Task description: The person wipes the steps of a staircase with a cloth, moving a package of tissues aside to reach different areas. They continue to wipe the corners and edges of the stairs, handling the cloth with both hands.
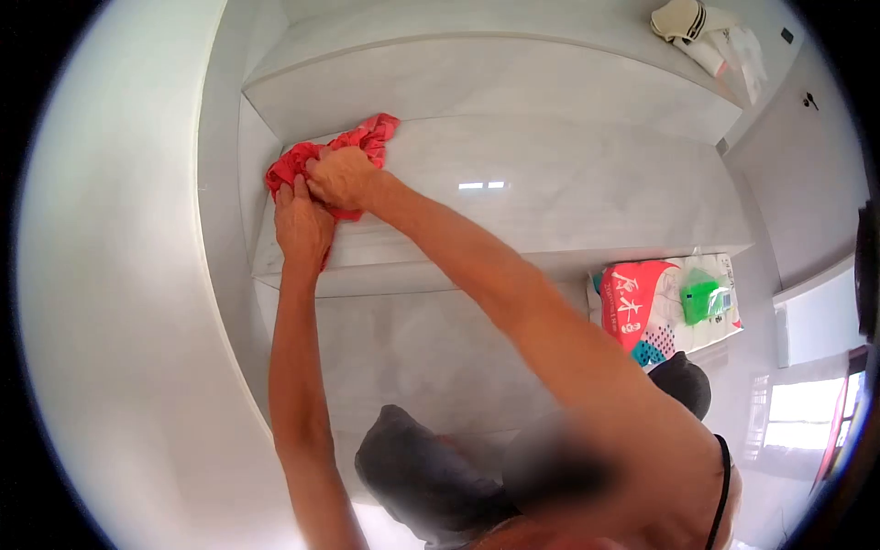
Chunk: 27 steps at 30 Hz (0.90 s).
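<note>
A crumpled red cloth (376,133) lies at the left end of a pale marbled step (550,165), against the side wall. My left hand (303,225) grips the cloth's left part, fingertips pushed into its folds. Right beside it, my right hand (346,177) is closed around the middle of the cloth, its fingers curled and partly hidden. The two hands almost touch. One end of the cloth spreads out beyond my right hand, and a bit of it hangs below near my left wrist.
A red and white printed plastic pack (642,302) sits on the right, with a green packet (701,301) on top. White items with dark stripes (687,23) lie on the upper step. A curved white wall (128,275) borders the left side.
</note>
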Each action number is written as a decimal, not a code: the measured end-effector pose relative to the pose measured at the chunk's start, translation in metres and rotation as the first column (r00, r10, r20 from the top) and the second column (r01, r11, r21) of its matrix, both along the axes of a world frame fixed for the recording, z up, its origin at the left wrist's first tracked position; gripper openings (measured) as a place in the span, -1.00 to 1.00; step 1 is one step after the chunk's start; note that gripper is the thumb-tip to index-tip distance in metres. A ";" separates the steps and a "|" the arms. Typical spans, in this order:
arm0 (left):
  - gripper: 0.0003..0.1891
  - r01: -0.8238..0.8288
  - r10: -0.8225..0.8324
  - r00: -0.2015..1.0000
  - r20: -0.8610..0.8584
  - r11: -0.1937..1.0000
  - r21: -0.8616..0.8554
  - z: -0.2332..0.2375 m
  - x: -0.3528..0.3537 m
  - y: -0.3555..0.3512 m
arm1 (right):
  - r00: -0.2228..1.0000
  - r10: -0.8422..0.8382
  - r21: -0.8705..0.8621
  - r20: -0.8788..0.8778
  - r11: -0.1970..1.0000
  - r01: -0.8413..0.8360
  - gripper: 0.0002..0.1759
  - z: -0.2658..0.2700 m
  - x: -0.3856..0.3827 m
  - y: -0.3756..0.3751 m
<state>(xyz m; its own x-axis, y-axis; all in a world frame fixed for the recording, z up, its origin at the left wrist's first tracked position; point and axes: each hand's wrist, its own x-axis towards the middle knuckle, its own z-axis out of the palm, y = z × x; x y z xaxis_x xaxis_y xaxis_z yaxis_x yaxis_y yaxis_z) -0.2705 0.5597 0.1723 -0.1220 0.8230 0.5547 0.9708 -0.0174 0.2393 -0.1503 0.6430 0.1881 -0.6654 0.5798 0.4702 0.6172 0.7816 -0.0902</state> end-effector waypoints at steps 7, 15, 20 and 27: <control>-0.52 0.217 -0.214 0.976 -0.036 0.966 0.143 -0.025 0.045 0.075 | 0.979 -0.182 -0.093 0.088 0.977 0.190 -0.79 0.007 0.071 0.035; -0.66 0.389 -0.397 0.916 0.064 0.915 0.107 -0.019 0.187 0.091 | 0.942 -0.299 0.015 0.152 0.954 0.301 -0.78 0.015 0.224 0.029; -0.67 0.484 -0.500 0.866 0.025 0.848 0.215 -0.028 0.282 0.093 | 0.928 -0.360 -0.046 0.102 0.930 0.366 -0.74 0.008 0.325 0.026; -0.61 0.709 -0.745 0.662 0.084 0.658 0.252 -0.026 0.463 0.088 | 0.720 -0.688 -0.064 0.086 0.718 0.693 -0.63 0.005 0.504 -0.015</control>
